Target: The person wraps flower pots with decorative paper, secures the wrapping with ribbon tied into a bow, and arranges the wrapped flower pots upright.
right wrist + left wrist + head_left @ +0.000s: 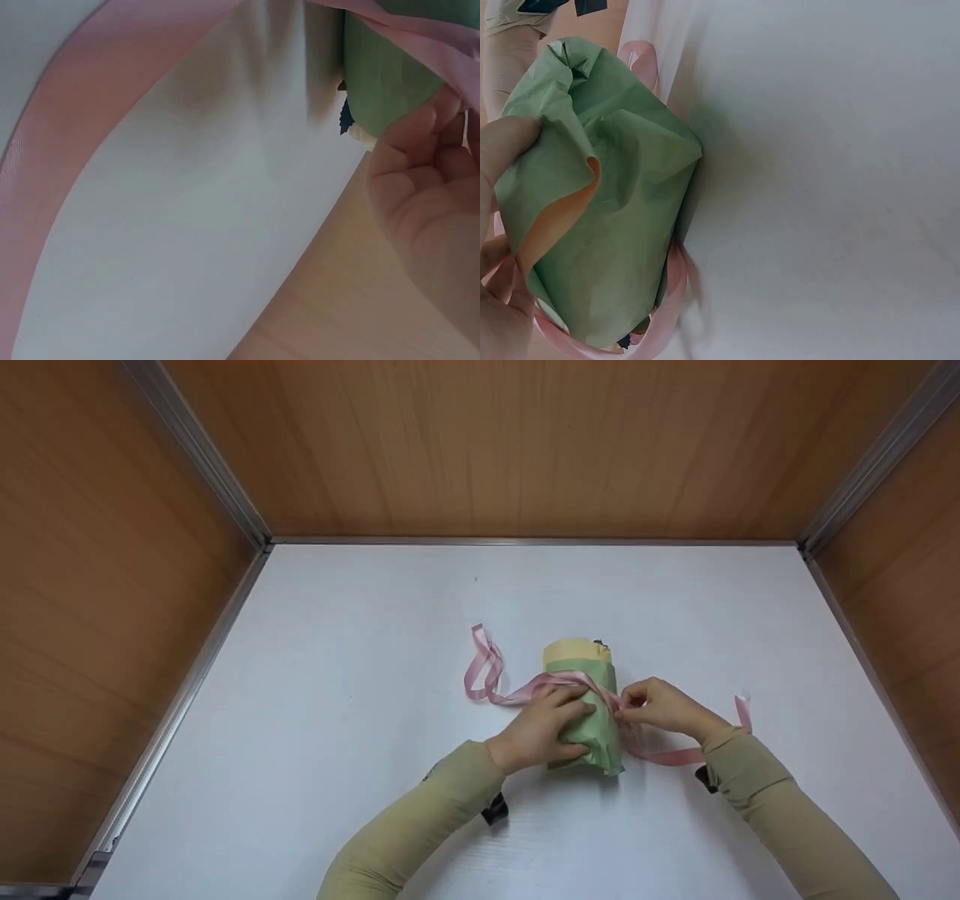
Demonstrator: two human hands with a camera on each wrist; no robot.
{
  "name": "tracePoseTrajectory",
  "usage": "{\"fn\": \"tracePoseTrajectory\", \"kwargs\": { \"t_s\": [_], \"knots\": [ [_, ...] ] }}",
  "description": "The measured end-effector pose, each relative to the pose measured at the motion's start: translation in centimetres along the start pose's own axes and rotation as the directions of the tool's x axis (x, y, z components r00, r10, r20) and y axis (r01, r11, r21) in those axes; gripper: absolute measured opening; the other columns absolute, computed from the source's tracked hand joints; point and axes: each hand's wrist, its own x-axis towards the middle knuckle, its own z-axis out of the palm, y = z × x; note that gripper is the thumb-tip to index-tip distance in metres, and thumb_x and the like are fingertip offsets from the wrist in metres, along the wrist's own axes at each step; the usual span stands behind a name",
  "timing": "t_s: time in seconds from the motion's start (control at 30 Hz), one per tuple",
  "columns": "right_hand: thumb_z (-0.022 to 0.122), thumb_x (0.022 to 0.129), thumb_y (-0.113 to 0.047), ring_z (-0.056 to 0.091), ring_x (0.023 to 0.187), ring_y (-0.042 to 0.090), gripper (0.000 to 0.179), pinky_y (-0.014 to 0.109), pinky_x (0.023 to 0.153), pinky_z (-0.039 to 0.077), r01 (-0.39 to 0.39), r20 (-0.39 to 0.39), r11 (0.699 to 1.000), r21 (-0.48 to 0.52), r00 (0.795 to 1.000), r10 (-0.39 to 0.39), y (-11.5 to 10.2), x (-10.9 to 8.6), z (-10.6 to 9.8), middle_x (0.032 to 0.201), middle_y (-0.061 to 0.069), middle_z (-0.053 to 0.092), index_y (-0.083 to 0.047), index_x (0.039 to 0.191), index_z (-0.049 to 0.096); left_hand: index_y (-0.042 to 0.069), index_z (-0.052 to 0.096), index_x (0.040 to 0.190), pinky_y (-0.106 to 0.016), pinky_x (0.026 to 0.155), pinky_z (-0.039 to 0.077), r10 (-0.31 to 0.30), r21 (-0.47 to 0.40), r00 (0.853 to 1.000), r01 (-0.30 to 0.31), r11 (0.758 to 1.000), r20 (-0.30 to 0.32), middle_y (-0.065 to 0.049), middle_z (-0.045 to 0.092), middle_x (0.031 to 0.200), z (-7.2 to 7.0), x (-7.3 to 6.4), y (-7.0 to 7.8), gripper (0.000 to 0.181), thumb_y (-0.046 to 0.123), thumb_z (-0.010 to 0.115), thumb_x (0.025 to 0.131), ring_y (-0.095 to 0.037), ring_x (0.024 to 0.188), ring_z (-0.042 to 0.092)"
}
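Note:
A bundle wrapped in green and pale yellow paper [596, 724] lies on the white table, its yellow end pointing away from me. My left hand [541, 729] grips it from the left side; in the left wrist view the thumb [510, 142] presses the crumpled green paper [615, 225]. A pink satin ribbon [517, 695] crosses over the bundle, with tails trailing to both sides. At the bundle's right side my right hand [664, 705] pinches the ribbon between thumb and fingers. Small dark leaf-like bits [346, 120] stick out of the far end; the bundle's contents are otherwise hidden.
The left ribbon tail lies in loops on the white table [360, 660]. Its right tail [675, 757] passes beneath the right forearm. Wood-grain panels [480, 450] with metal edging stand at the back and both sides.

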Motion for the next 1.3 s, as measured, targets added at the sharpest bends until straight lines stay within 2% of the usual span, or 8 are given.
{"fn": "tracePoseTrajectory", "kwargs": {
  "t_s": [0.17,0.3,0.43,0.67,0.8,1.0,1.13,1.3],
  "knots": [
    [0.062,0.089,-0.016,0.052,0.073,0.008,0.022,0.028,0.072,0.044,-0.004,0.089,0.995,0.102,0.996,-0.005,-0.1,-0.4,-0.4,0.077,-0.004,0.061,0.006,0.085,0.064,0.011,0.058,0.125,-0.033,0.111,0.031,0.015,-0.015,1.000,-0.015,1.000,-0.005,-0.011,0.046,0.140,0.0,-0.1,0.1,0.050,0.033,0.073,0.082,-0.025,0.132,0.040],
    [0.050,0.088,-0.006,0.060,0.082,0.009,0.025,0.036,0.081,0.051,-0.023,0.165,0.985,0.174,0.986,-0.006,0.1,-0.7,-1.2,0.088,-0.003,0.067,0.008,0.098,0.067,0.011,0.058,0.125,-0.035,0.112,0.029,0.016,-0.011,1.000,-0.016,1.000,-0.006,-0.011,0.046,0.140,0.0,-0.2,0.1,0.050,0.034,0.073,0.082,-0.025,0.132,0.040],
    [0.046,0.091,-0.002,0.065,0.084,0.012,0.027,0.035,0.081,0.054,-0.031,0.195,0.973,0.228,0.981,-0.014,0.4,-0.8,-1.3,0.094,0.003,0.068,0.011,0.104,0.065,0.012,0.058,0.125,-0.036,0.112,0.029,0.022,0.002,1.000,-0.022,1.000,-0.009,-0.010,0.046,0.140,0.0,-0.3,0.2,0.050,0.034,0.073,0.083,-0.025,0.131,0.040],
    [0.069,0.083,-0.008,0.057,0.077,0.013,0.017,0.027,0.070,0.050,0.004,0.031,0.993,0.120,0.999,-0.008,0.2,-0.6,0.3,0.086,0.004,0.062,0.003,0.094,0.062,0.012,0.058,0.126,-0.036,0.113,0.028,0.009,-0.016,1.000,-0.009,1.000,0.002,-0.010,0.045,0.141,0.1,-0.4,0.3,0.051,0.033,0.072,0.083,-0.025,0.132,0.039],
    [0.069,0.082,-0.006,0.053,0.078,0.013,0.013,0.024,0.069,0.046,0.032,-0.059,0.999,0.019,0.998,-0.031,-0.2,-0.7,0.8,0.084,0.004,0.059,-0.001,0.091,0.062,0.012,0.057,0.127,-0.035,0.112,0.029,0.002,-0.021,1.000,-0.002,1.000,-0.002,-0.010,0.046,0.141,0.1,-0.3,0.2,0.052,0.034,0.073,0.083,-0.025,0.131,0.040],
    [0.068,0.083,-0.005,0.052,0.077,0.006,0.003,0.022,0.068,0.046,0.130,-0.101,0.990,-0.059,0.986,-0.136,-0.2,-0.9,1.4,0.082,0.002,0.061,-0.004,0.081,0.066,0.010,0.046,0.133,-0.035,0.110,0.033,-0.020,-0.037,0.997,0.018,0.999,-0.074,-0.013,0.037,0.140,0.4,-0.4,0.2,0.067,0.034,0.077,0.079,-0.026,0.128,0.040],
    [0.066,0.081,-0.001,0.054,0.076,0.005,0.011,0.028,0.069,0.049,0.243,-0.161,0.955,-0.171,0.949,-0.270,-0.2,-1.0,1.7,0.078,-0.002,0.061,-0.009,0.074,0.063,0.009,0.025,0.142,-0.041,0.107,0.035,-0.127,-0.066,0.985,0.120,0.991,-0.117,-0.020,0.020,0.142,0.7,-0.5,0.3,0.093,0.039,0.080,0.073,-0.030,0.128,0.035],
    [0.066,0.077,0.005,0.051,0.067,0.004,0.021,0.027,0.060,0.045,0.343,-0.270,0.856,-0.386,0.846,-0.461,-0.2,-1.3,1.8,0.073,-0.005,0.064,-0.014,0.073,0.058,0.005,0.011,0.146,-0.053,0.113,0.017,-0.239,-0.100,0.967,0.230,0.968,-0.092,-0.024,0.012,0.150,0.9,-0.3,0.1,0.110,0.043,0.082,0.070,-0.036,0.140,0.018]
  ]
}}
